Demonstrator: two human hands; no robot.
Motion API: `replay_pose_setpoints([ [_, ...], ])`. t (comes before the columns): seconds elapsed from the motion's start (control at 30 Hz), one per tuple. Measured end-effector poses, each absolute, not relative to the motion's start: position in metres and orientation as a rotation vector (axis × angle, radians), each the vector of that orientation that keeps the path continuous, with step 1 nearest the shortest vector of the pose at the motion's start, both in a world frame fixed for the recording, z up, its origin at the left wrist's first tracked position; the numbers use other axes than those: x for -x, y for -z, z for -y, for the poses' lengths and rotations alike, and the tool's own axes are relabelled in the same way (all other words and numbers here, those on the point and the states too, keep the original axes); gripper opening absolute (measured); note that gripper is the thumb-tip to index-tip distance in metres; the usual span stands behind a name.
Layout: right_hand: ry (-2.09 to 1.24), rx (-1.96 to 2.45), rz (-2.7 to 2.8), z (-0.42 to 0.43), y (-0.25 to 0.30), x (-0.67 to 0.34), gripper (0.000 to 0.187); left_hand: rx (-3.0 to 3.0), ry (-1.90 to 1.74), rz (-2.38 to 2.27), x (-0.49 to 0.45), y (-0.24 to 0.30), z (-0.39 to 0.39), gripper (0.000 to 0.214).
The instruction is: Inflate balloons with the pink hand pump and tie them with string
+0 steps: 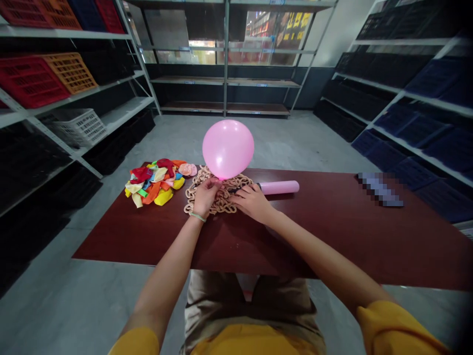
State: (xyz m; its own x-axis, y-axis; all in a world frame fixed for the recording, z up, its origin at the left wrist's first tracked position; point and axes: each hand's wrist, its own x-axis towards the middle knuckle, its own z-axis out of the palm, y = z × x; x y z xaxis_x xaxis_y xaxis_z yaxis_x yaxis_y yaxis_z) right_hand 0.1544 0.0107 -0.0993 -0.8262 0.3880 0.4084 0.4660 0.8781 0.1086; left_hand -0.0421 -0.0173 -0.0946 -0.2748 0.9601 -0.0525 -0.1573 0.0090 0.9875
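Observation:
A round pink inflated balloon (228, 149) rises above the table, its neck down among my fingers. My left hand (206, 196) pinches that neck, and a pale green band circles its wrist. My right hand (251, 202) closes over the black nozzle end of a pink cylindrical hand pump (279, 187), close to the balloon's neck. Under both hands lies a heap of tan linked chain (218, 197). To its left is a pile of limp multicoloured balloons (153, 183), and neither hand touches it.
The dark red tabletop (332, 231) spans the view, with a pixelated object (380, 190) on its right side. Metal shelves holding red, orange, white, black and blue crates stand left and right, with further shelving ahead across a grey floor.

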Motion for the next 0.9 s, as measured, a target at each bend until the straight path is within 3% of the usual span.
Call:
replay_pose_setpoints([
  [0.17,0.142,0.608,2.612,-0.012,0.095,-0.147,0.021,-0.874,-1.445,-1.313,0.046,0.093,0.017,0.026],
  [0.37,-0.268,0.703,2.390,-0.011,0.048,-0.161,0.024,-0.877,-1.443,-1.259,0.045,0.090,0.019,0.029],
  [0.9,-0.388,0.775,2.286,-0.041,-0.120,-0.113,0.020,-0.950,-1.438,-1.278,0.043,0.094,0.016,0.025],
])
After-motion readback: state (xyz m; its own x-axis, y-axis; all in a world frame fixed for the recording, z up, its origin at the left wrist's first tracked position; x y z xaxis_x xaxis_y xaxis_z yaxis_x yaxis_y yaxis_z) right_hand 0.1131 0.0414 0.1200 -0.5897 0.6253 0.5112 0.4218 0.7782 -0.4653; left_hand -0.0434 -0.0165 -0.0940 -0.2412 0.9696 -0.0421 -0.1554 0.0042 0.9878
